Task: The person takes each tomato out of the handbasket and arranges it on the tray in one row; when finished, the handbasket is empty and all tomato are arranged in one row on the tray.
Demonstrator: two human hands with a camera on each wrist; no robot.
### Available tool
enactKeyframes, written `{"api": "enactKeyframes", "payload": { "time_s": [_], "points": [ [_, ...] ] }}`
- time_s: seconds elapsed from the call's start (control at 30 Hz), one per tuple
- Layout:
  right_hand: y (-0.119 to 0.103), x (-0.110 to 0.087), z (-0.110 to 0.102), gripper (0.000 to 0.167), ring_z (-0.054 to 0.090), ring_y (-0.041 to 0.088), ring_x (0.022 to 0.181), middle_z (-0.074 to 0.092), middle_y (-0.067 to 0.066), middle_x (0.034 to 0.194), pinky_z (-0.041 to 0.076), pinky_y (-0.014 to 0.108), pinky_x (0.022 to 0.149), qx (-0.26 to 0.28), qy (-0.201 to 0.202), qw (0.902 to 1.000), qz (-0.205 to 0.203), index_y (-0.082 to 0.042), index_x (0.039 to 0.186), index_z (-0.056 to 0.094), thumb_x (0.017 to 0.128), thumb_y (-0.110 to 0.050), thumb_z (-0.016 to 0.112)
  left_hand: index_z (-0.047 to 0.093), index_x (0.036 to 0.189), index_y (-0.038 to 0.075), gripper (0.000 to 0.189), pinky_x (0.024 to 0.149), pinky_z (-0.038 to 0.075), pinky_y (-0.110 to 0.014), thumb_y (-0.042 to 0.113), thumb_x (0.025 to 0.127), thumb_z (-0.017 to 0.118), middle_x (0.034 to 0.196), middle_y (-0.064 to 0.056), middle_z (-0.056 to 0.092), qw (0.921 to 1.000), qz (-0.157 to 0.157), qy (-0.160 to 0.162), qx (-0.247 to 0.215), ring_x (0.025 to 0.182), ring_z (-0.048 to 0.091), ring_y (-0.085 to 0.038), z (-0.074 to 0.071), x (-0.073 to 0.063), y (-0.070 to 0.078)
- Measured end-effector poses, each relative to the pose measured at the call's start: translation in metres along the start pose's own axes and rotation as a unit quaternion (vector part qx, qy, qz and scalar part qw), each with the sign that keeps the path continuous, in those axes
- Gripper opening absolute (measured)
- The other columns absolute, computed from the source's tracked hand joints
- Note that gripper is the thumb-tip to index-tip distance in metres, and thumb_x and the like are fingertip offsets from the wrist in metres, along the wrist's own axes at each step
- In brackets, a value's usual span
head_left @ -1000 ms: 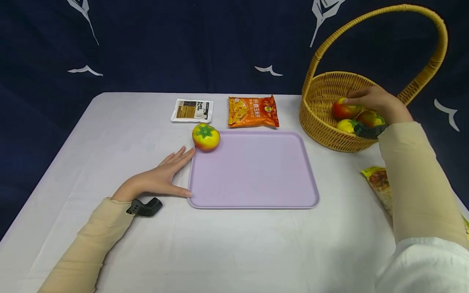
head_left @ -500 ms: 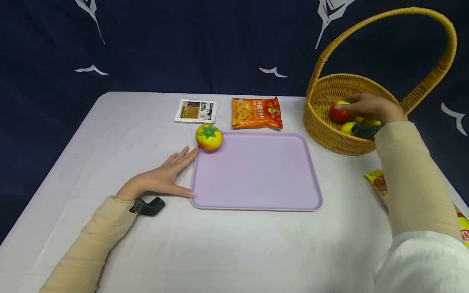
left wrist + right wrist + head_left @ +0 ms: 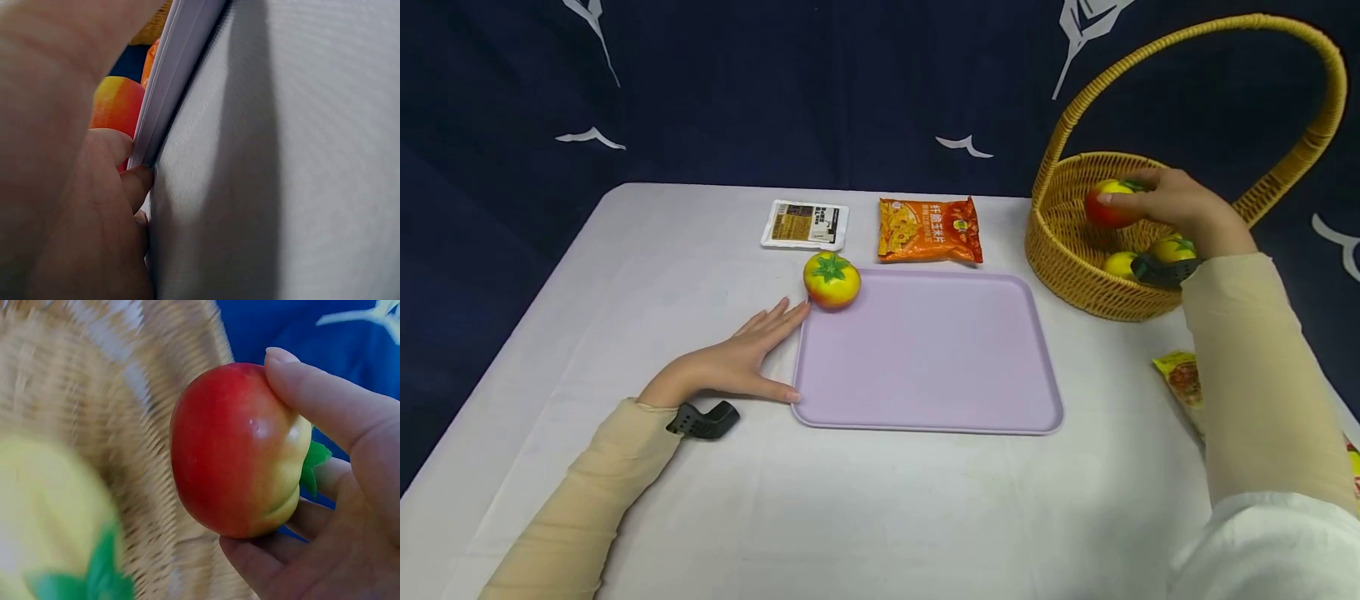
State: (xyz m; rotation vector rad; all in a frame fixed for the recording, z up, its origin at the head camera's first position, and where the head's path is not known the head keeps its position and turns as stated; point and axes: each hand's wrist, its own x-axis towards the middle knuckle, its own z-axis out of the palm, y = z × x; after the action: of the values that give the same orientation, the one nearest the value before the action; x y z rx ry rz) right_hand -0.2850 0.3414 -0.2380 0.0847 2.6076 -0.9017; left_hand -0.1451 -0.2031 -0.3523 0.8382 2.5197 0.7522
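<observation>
My right hand [image 3: 1187, 208] grips a red and yellow tomato [image 3: 231, 450] with a green leafy top, thumb on one side and fingers on the other. It holds this tomato within the wicker basket [image 3: 1071, 275], raised above other yellow tomatoes [image 3: 1121, 265] lying there. At the left edge of a lilac tray [image 3: 925, 358], my left hand [image 3: 733, 362] lies with its fingers spread, thumb and fingertips at the rim. Another yellow-red tomato [image 3: 832, 285] sits on the tray's far left corner, just beyond those fingertips. The left wrist view shows the fingers against the tray's side.
Behind the tray lie an orange snack bag [image 3: 929, 232] and a flat white packet [image 3: 806, 225]. A yellow food bag [image 3: 1182, 383] lies at the right, partly under the right forearm. The basket's tall handle [image 3: 1195, 33] arches above its opening.
My right hand has closed round the tomato and lifted it up from the others in the basket. The left hand keeps its place at the tray; the head view has shifted slightly.
</observation>
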Motion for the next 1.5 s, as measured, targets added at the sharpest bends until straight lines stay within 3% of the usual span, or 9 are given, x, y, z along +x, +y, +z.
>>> {"api": "enactKeyframes", "payload": {
  "time_s": [0.17, 0.3, 0.4, 0.53, 0.63, 0.8, 1.0, 1.2, 1.5],
  "points": [
    [-0.020, -0.022, 0.006, 0.094, 0.006, 0.049, 0.131, 0.004, 0.023, 0.152, 0.009, 0.073, 0.096, 0.007, 0.045, 0.9987, -0.023, -0.016, 0.151, 0.013, 0.082, -0.063, 0.054, 0.001, 0.152, 0.015, 0.115, 0.109, -0.007, -0.044, 0.054, 0.072, 0.074, 0.155, -0.010, -0.004, 1.0000, 0.005, -0.001, 0.001, 0.139, -0.011, -0.026, 0.000, 0.001, 0.001],
    [-0.041, -0.044, 0.019, 0.089, 0.022, 0.044, 0.122, 0.018, 0.023, 0.148, 0.021, 0.064, 0.099, -0.002, 0.085, 0.9952, -0.049, -0.020, 0.151, 0.018, 0.081, -0.062, 0.055, 0.000, 0.151, 0.015, 0.115, 0.109, -0.007, -0.045, 0.055, 0.073, 0.073, 0.155, -0.010, -0.004, 1.0000, 0.006, -0.002, 0.003, 0.139, -0.011, -0.027, 0.001, 0.002, 0.000],
    [-0.060, -0.058, 0.037, 0.079, 0.031, 0.037, 0.114, 0.029, 0.019, 0.141, 0.033, 0.050, 0.096, 0.011, 0.108, 0.9903, -0.086, -0.024, 0.149, 0.026, 0.084, -0.057, 0.057, 0.000, 0.151, 0.015, 0.114, 0.109, -0.006, -0.045, 0.055, 0.073, 0.073, 0.155, -0.010, -0.003, 1.0000, 0.006, 0.000, 0.007, 0.139, -0.011, -0.027, 0.001, 0.001, 0.000],
    [-0.087, -0.066, 0.073, 0.068, 0.039, 0.028, 0.105, 0.039, 0.013, 0.132, 0.038, 0.031, 0.086, 0.044, 0.108, 0.9790, -0.167, -0.022, 0.145, 0.038, 0.086, -0.043, 0.064, 0.000, 0.152, 0.015, 0.114, 0.109, -0.006, -0.045, 0.054, 0.073, 0.073, 0.155, -0.010, -0.004, 1.0000, 0.003, 0.000, 0.004, 0.139, -0.010, -0.028, 0.001, 0.000, -0.001],
    [-0.102, -0.064, 0.105, 0.063, 0.043, 0.025, 0.102, 0.045, 0.011, 0.128, 0.040, 0.028, 0.085, 0.063, 0.093, 0.9662, -0.232, -0.016, 0.141, 0.044, 0.086, -0.032, 0.069, 0.000, 0.151, 0.015, 0.114, 0.109, -0.006, -0.046, 0.054, 0.073, 0.074, 0.155, -0.011, -0.004, 1.0000, 0.003, 0.000, 0.001, 0.139, -0.010, -0.029, 0.001, -0.001, -0.001],
    [-0.119, -0.051, 0.154, 0.062, 0.047, 0.026, 0.102, 0.049, 0.013, 0.128, 0.041, 0.037, 0.088, 0.037, 0.076, 0.9481, -0.306, -0.010, 0.136, 0.049, 0.082, -0.025, 0.074, 0.001, 0.151, 0.014, 0.114, 0.109, -0.006, -0.045, 0.053, 0.073, 0.074, 0.155, -0.011, -0.004, 1.0000, 0.002, 0.000, -0.001, 0.139, -0.010, -0.028, 0.000, -0.001, 0.000],
    [-0.132, -0.033, 0.198, 0.064, 0.046, 0.026, 0.112, 0.046, 0.012, 0.135, 0.038, 0.040, 0.096, -0.002, 0.042, 0.9485, -0.314, -0.009, 0.135, 0.050, 0.080, -0.030, 0.076, 0.001, 0.152, 0.015, 0.114, 0.109, -0.006, -0.045, 0.053, 0.073, 0.074, 0.155, -0.011, -0.003, 1.0000, 0.004, 0.001, 0.001, 0.139, -0.010, -0.027, 0.001, 0.000, 0.001],
    [-0.134, -0.019, 0.223, 0.064, 0.046, 0.027, 0.111, 0.048, 0.013, 0.131, 0.039, 0.039, 0.094, -0.008, 0.021, 0.9437, -0.330, -0.007, 0.134, 0.051, 0.079, -0.029, 0.077, 0.001, 0.152, 0.015, 0.115, 0.109, -0.006, -0.045, 0.053, 0.072, 0.074, 0.155, -0.010, -0.003, 1.0000, 0.002, 0.002, 0.002, 0.139, -0.010, -0.028, 0.000, -0.001, 0.003],
    [-0.132, -0.013, 0.233, 0.065, 0.039, 0.028, 0.123, 0.044, 0.013, 0.136, 0.031, 0.041, 0.102, -0.014, 0.014, 0.9358, -0.352, -0.007, 0.135, 0.049, 0.080, -0.030, 0.076, 0.002, 0.151, 0.014, 0.115, 0.109, -0.006, -0.045, 0.052, 0.072, 0.075, 0.155, -0.011, -0.002, 1.0000, 0.005, 0.005, 0.004, 0.139, -0.009, -0.027, 0.000, 0.000, 0.002]
  ]
}}
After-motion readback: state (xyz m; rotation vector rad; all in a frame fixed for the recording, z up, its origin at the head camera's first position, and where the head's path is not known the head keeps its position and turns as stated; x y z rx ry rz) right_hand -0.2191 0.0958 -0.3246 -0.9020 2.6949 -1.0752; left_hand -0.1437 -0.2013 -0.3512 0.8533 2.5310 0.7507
